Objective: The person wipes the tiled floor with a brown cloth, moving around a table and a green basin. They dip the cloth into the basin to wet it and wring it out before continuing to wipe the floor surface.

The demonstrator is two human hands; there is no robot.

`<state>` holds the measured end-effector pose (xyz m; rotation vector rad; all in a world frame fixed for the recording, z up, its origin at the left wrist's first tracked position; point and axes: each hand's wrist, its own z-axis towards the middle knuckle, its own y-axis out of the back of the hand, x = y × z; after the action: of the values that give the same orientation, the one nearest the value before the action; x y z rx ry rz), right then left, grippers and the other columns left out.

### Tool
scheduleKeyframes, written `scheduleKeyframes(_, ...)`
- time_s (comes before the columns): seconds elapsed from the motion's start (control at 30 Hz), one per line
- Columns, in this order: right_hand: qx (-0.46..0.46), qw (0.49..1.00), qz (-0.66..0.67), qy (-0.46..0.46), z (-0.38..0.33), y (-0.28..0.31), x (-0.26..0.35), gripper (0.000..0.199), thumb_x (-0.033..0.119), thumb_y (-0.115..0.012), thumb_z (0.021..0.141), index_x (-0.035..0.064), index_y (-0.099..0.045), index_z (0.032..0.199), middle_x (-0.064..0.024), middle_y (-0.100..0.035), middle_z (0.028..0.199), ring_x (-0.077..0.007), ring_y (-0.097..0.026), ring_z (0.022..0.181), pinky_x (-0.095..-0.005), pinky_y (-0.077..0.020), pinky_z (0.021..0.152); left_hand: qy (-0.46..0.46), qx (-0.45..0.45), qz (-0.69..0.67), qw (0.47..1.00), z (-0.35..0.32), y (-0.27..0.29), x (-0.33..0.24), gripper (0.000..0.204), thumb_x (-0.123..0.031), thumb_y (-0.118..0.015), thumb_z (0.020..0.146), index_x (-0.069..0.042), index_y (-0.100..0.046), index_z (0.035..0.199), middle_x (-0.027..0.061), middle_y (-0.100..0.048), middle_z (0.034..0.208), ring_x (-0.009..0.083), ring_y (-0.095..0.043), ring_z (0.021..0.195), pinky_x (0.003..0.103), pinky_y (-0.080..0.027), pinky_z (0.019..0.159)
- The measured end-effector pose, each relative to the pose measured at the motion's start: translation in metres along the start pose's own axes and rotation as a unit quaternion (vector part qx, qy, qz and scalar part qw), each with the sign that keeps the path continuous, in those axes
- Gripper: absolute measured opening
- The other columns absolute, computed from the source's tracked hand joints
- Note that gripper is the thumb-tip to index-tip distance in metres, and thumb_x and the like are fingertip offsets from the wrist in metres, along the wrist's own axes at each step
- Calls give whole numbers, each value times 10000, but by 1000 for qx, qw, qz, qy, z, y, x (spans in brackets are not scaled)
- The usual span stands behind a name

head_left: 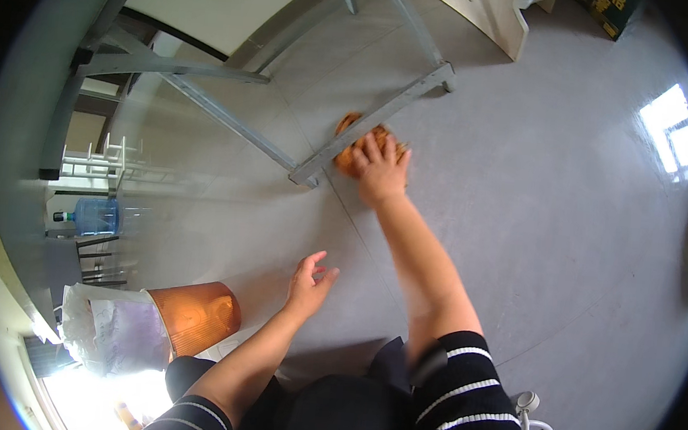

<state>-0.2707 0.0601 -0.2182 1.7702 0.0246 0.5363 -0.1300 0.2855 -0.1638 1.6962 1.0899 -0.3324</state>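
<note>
My right hand (381, 172) reaches forward to the floor and presses down on a bunched orange-brown cloth (342, 160), fingers spread over it and bent into it. The cloth lies beneath the grey metal foot bar (374, 124) of a table frame, which crosses over it; part of it shows on the far side of the bar. Nearer to me and to the left, my left hand (310, 285) hangs above the floor with nothing in it, thumb and fingers apart and loosely bent.
An orange ribbed bin (197, 317) with a whitish liner (117, 330) lies tipped at the lower left. A blue water bottle (96, 216) and a white rack (118, 163) are farther left. A pale wooden panel (489, 16) stands ahead; a white caster (527, 402) is at the lower right.
</note>
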Motion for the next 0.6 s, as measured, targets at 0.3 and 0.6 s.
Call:
scheduleKeyframes(0.3,9,922,31,387,-202,-79,75,224,244,-568,852,243,-671,1051,52,-564,1187,-248,-465,1181,-539,-387,959,8,-117,37,992,-5,70,29,420,-236,-687,896,-54,-564,1254,112,-564,1276,213,-608,1052,343,-510,853)
scheduleKeyframes(0.6,-213,921,279,169,-157,19,-108,392,-69,-582,612,106,-716,937,-113,-657,1182,-339,-583,1051,-446,-470,909,7,-105,37,994,4,81,24,428,-285,-663,910,-48,-557,1251,117,-533,1308,234,-602,1070,370,-514,872)
